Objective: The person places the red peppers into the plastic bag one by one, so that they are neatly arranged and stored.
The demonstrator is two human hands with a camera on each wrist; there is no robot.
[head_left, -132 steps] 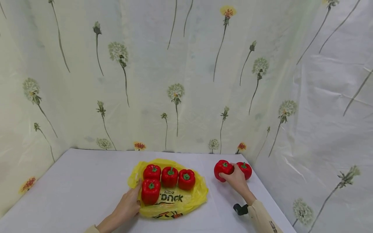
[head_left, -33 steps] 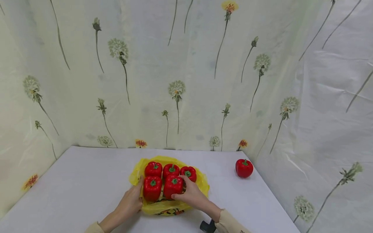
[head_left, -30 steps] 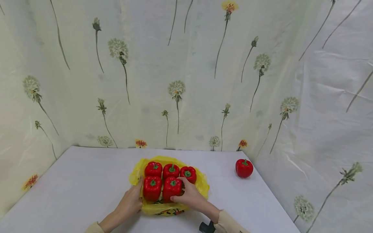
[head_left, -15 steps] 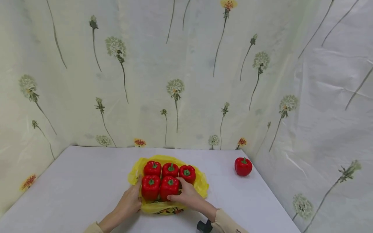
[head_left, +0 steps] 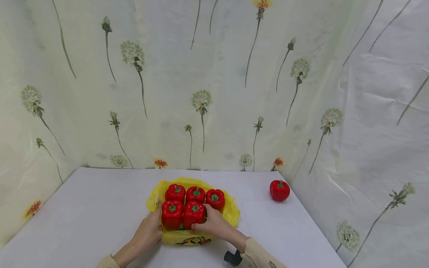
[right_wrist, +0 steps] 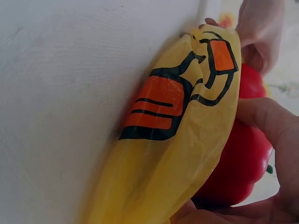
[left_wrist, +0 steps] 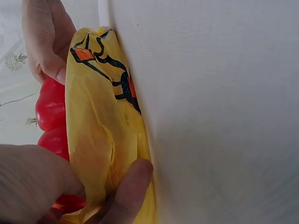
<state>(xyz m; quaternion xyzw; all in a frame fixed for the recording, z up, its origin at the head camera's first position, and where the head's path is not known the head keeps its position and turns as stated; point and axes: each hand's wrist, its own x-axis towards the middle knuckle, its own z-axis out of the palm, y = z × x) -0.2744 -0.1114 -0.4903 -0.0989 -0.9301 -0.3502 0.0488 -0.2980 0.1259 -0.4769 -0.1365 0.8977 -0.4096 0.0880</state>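
A yellow plastic bag (head_left: pixel 232 214) with dark print lies spread on the table, its rim standing up round several red bell peppers. My left hand (head_left: pixel 149 229) pinches the bag's left rim; the left wrist view shows the plastic (left_wrist: pixel 100 126) between thumb and fingers. My right hand (head_left: pixel 216 223) grips a bell pepper (head_left: pixel 193 216) in the front row, thumb on its near side. That pepper stands upright beside the front-left pepper (head_left: pixel 171 217). In the right wrist view the bag's printed wall (right_wrist: pixel 187 135) partly hides the held pepper.
Another red bell pepper (head_left: pixel 279 191) stands alone on the white table (head_left: pixel 100 208) at the far right. A curtain (head_left: pixel 214 74) with a dandelion print rises behind the table and along both sides. A small black device (head_left: pixel 232 257) sits under my right wrist.
My right hand has carried a bell pepper from the right side into the bag's front row, then slid it left toward its neighbour. My left hand has stayed at the bag's left rim.
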